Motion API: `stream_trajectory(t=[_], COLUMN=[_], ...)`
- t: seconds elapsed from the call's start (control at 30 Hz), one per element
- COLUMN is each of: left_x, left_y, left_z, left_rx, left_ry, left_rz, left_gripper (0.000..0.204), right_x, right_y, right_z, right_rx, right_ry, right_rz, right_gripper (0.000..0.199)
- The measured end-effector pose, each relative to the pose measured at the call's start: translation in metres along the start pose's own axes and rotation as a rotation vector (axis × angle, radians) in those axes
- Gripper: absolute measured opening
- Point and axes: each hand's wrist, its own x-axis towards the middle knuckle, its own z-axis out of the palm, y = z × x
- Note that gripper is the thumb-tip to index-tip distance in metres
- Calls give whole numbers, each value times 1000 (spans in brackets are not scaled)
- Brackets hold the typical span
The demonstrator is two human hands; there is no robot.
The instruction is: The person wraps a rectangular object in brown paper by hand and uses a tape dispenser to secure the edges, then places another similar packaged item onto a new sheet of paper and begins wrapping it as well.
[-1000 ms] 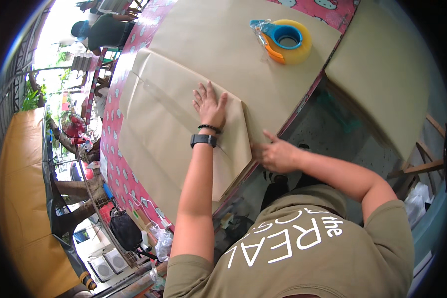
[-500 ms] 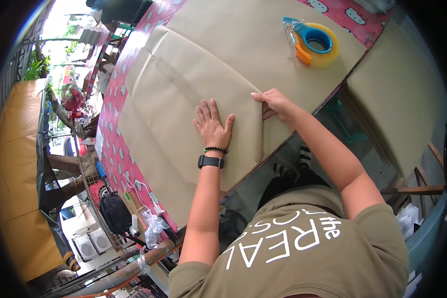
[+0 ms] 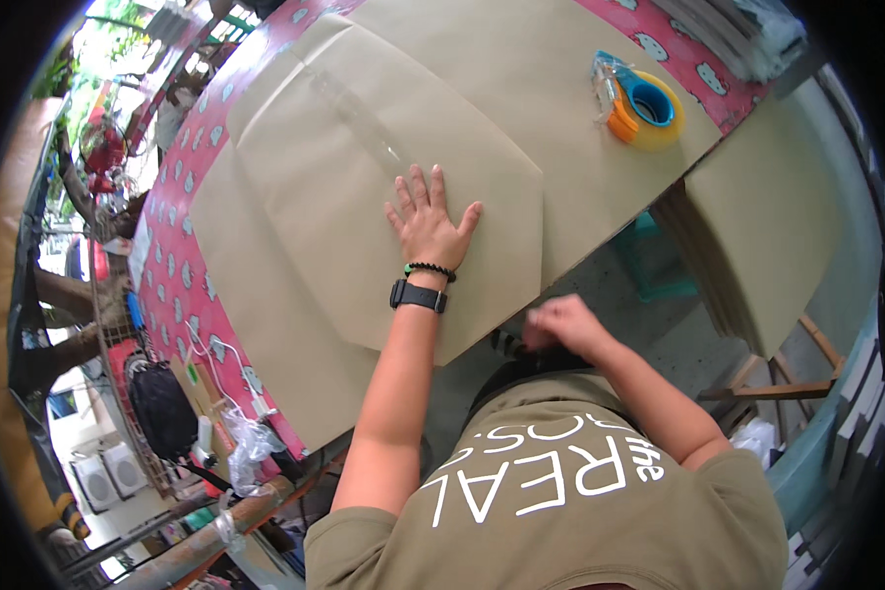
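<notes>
A folded sheet of brown paper lies on top of a larger flat brown sheet on the table. A shiny clear tape strip runs along the upper part of the fold. My left hand presses flat on the folded paper, fingers spread and holding nothing. Off the paper, just beyond the table's near edge, is my right hand. It looks curled, but motion blurs its fingers, so whether anything is in them does not show. A blue and orange tape dispenser with a yellowish roll rests at the far right.
Pink patterned cloth covers the table beneath the paper. At right, a stack of brown sheets sits on a wooden-legged support. A black bag, a white cable and a plastic bag are by the left edge.
My right hand has let go of the paper's right edge and drawn back toward my body. The fold now lies flat along that edge. My left hand stays on the paper.
</notes>
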Motion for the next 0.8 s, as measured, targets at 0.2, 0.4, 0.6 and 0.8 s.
stream_trajectory(t=[0.2,0.4,0.6,0.8], left_x=[-5,-7,-73,-132], left_y=[-10,-75,-34,-10], left_z=[-6,-1,2,30], left_rx=[-61,-98,64,33], left_ry=[12,105,127,331], left_rz=[95,-202,-369,-912], left_gripper=[75,58,58,108], right_x=[11,135,148,150], right_y=[-109,-155,-139,-166], right_z=[-17,26,19,-42], right_rx=[-535,-1647,-1875,-1928], right_ry=[314,-5,-452,-605], right_rz=[-548,-1186,-1125,-1064], right_gripper=[26,48,62,69])
